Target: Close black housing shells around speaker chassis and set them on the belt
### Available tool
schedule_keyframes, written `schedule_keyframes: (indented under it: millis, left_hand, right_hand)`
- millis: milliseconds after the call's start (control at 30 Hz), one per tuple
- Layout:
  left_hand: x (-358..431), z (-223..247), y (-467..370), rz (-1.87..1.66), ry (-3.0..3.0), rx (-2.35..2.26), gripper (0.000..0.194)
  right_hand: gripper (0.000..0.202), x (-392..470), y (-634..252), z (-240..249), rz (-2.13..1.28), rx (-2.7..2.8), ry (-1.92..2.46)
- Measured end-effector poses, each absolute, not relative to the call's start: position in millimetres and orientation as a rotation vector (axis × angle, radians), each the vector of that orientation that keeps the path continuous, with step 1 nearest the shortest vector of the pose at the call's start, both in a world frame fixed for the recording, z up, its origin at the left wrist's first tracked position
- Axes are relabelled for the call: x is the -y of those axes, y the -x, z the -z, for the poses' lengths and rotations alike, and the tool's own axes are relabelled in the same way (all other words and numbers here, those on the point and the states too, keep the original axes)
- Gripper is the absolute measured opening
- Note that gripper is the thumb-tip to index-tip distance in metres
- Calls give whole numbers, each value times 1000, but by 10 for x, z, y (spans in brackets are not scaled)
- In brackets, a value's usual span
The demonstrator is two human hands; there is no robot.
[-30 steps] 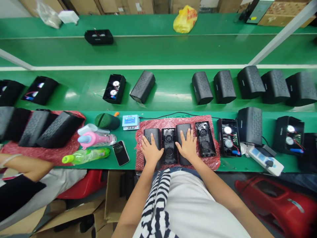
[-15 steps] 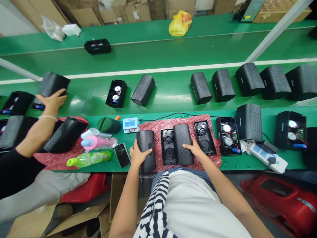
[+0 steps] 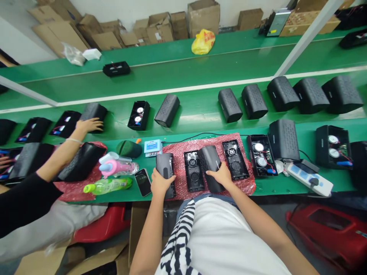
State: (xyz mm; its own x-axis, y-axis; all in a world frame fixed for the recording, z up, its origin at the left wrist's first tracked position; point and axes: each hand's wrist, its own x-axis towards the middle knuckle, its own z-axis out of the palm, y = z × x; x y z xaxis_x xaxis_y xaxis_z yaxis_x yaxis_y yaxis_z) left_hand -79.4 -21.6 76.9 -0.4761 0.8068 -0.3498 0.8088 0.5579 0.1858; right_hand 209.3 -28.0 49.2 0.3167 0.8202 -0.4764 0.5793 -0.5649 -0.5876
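My left hand (image 3: 161, 182) grips a black casing (image 3: 165, 165) at the left end of the red bubble wrap (image 3: 179, 149). Around the lower right side of a second black casing (image 3: 209, 160), my right hand (image 3: 222, 176) is wrapped, and that casing leans to the left. An open black panel with two round grilles (image 3: 194, 171) lies between the two casings. Another such panel (image 3: 235, 159) lies to the right of my right hand. The undersides of the held casings are hidden.
A phone (image 3: 142, 182), a green bottle (image 3: 108, 186) and a pink bottle (image 3: 118, 167) stand or lie left. An open speaker box (image 3: 262, 156) and a power strip (image 3: 309, 179) are right. A co-worker's hand (image 3: 91, 125) touches a casing on the conveyor.
Both casings in my hands have turned or tilted, the left one now showing its edge. The co-worker's hand has moved right with a casing and its fingers are spread. The view has shifted slightly.
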Motion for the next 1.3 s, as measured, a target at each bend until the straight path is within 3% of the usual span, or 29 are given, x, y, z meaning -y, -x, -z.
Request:
schedule_keyframes:
  millis: [267, 467, 567, 700, 867, 1300]
  left_hand:
    - [239, -787, 805, -65, -1187, -2377, 114]
    - [357, -821, 430, -768, -821, -1876, 77]
    - [319, -780, 28, -888, -643, -1530, 69]
    - [242, -553, -523, -904, -548, -1267, 69]
    - [277, -253, -930, -809, -622, -1286, 71]
    - [309, -321, -302, -514, -1092, -2019, 100]
  right_hand:
    - [94, 444, -2173, -576, -916, 1361, 2401]
    - [99, 586, -2355, -604, -961, 1242, 2355]
    - [102, 721, -2536, -709, -898, 1163, 2361]
    - [99, 941, -2871, -907, -820, 1004, 2359]
    - [97, 1220, -3258, -1021, -717, 847, 2394]
    - [97, 960, -3111, -886, -906, 1000, 2315]
